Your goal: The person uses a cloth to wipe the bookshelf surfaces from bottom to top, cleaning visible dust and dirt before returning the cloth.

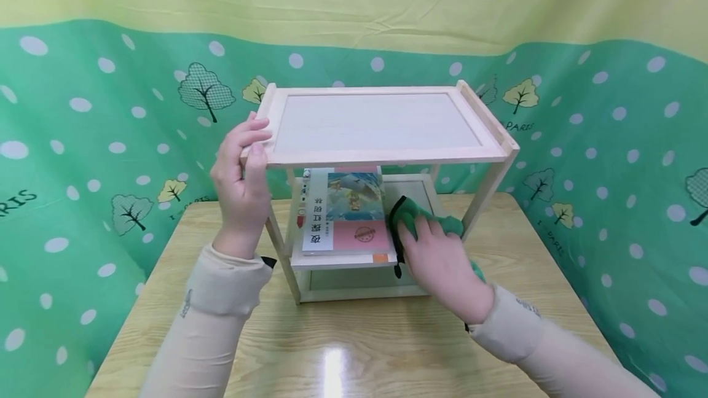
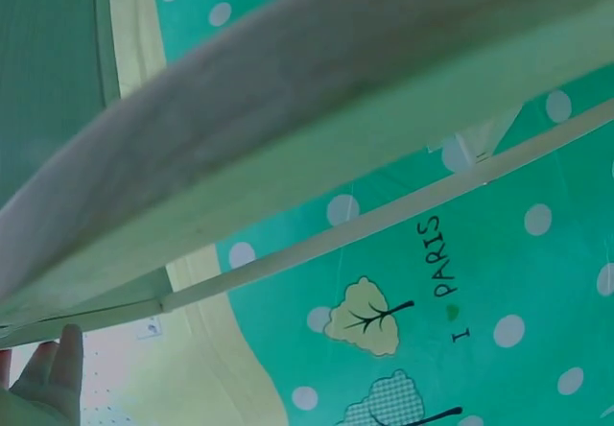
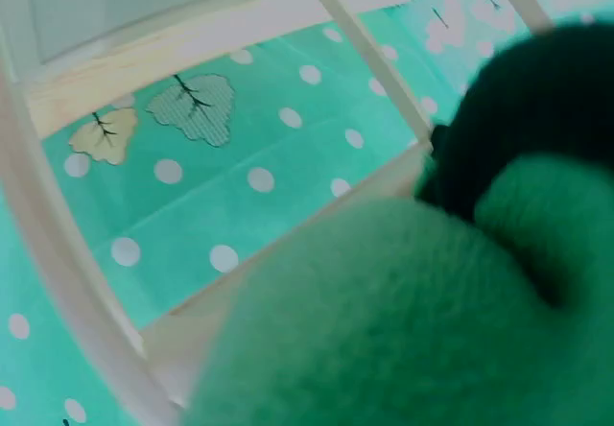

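A small pale wooden shelf rack with several tiers stands on the table. My left hand grips the left front corner of its top board, fingers over the side edge; in the left wrist view, fingertips show beside the frame. On the middle tier my right hand holds a bunched green cloth with black edging, just right of a book with a pink and blue cover. Close up in the right wrist view, the fuzzy green cloth hides the fingers.
Under the top board, the book's stack lies at the left of the middle tier, and the bottom tier sits near the wooden table. The rack's right front post rises beside my right hand. A green dotted curtain surrounds the table.
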The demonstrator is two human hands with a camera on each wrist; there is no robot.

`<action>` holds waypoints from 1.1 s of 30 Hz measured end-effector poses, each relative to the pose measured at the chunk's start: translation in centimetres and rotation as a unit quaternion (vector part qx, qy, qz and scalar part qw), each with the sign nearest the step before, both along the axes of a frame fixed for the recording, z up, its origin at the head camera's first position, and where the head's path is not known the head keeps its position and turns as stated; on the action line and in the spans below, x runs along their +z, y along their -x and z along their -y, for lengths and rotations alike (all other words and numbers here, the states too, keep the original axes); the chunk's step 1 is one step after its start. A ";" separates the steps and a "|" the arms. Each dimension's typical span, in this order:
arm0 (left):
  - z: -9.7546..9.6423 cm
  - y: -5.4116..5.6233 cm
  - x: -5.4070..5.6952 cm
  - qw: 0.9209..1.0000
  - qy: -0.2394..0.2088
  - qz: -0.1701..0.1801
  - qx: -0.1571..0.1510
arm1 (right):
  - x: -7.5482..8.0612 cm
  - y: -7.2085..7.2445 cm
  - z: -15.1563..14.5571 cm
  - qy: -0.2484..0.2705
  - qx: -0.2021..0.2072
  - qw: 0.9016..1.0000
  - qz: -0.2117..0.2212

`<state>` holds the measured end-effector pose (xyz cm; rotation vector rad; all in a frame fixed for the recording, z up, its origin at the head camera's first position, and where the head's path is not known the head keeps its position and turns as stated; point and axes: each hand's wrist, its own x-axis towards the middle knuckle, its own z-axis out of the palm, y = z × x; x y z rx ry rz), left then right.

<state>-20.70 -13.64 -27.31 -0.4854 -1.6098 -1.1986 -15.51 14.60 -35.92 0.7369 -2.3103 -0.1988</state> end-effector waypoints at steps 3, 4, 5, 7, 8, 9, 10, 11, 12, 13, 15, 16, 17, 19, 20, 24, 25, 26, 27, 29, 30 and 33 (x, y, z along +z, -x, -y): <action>-0.1 0.0 0.0 1.000 -0.005 -0.007 0.002 | -0.6 -0.4 -0.5 0.008 0.014 1.000 -0.026; -0.1 0.0 0.0 1.000 -0.008 -0.009 0.001 | -0.8 -0.5 -0.7 0.011 0.017 0.999 -0.029; -0.1 0.0 0.1 1.000 -0.010 -0.010 0.001 | -0.9 -0.7 -0.9 0.014 0.020 0.999 -0.029; -0.1 0.1 0.1 1.000 -0.014 -0.012 -0.001 | -1.1 -0.8 -1.2 0.020 0.021 0.999 -0.027; -0.1 0.1 0.1 1.000 -0.016 -0.013 -0.002 | -1.2 -0.9 -1.4 0.023 0.020 0.999 -0.027; -0.1 0.1 0.1 1.000 -0.016 -0.013 -0.002 | -1.2 -0.9 -1.5 0.025 0.018 0.999 -0.027; -0.2 0.1 0.1 1.000 -0.016 -0.014 -0.003 | -1.3 -1.0 -1.6 0.027 0.016 0.999 -0.028; -0.2 0.1 0.1 1.000 -0.016 -0.014 -0.003 | -1.3 -1.0 -1.7 0.030 0.014 0.999 -0.032; -0.2 0.2 0.0 1.000 -0.015 -0.014 -0.004 | -1.4 -1.0 -1.8 0.031 0.011 0.999 -0.036; -0.2 0.2 0.0 1.000 -0.013 -0.015 -0.004 | -1.4 -1.0 -1.8 0.031 0.008 0.999 -0.043; -0.3 0.3 -0.1 1.000 -0.010 -0.015 -0.003 | -1.4 -1.0 -1.9 0.029 0.001 0.998 -0.056; -0.3 0.3 -0.1 1.000 -0.010 -0.015 -0.003 | -1.3 -1.0 -1.9 0.029 -0.001 0.998 -0.061; -0.4 0.3 -0.1 1.000 -0.010 -0.015 -0.003 | -1.3 -1.1 -1.9 0.027 -0.005 0.998 -0.064; -0.4 0.4 -0.2 1.000 -0.010 -0.015 -0.002 | -1.1 -1.1 -1.8 0.024 -0.013 0.997 -0.066; -0.5 0.4 -0.2 1.000 -0.011 -0.015 -0.003 | -0.9 -1.1 -1.7 0.023 -0.017 0.998 -0.063; -0.6 0.4 -0.2 1.000 -0.016 -0.015 -0.010 | -0.2 -0.8 -1.2 0.013 -0.029 0.999 -0.044; -0.6 0.4 -0.2 1.000 -0.018 -0.016 -0.013 | 0.0 -0.7 -1.1 0.007 -0.034 0.999 -0.036; -0.5 0.5 -0.2 1.000 -0.021 -0.017 -0.016 | 0.3 -0.5 -0.9 0.002 -0.038 0.999 -0.027; -0.5 0.5 -0.2 0.999 -0.022 -0.018 -0.018 | 0.5 -0.3 -0.7 -0.003 -0.043 0.999 -0.016; -0.5 0.6 -0.1 0.999 -0.027 -0.021 -0.021 | 1.0 0.1 -0.3 -0.012 -0.053 0.998 0.012; -0.4 0.6 -0.1 0.999 -0.029 -0.021 -0.021 | 1.2 0.4 -0.1 -0.015 -0.059 0.998 0.026; -0.3 0.7 0.0 0.999 -0.032 -0.021 -0.021 | 1.9 1.0 0.3 -0.014 -0.068 0.996 0.056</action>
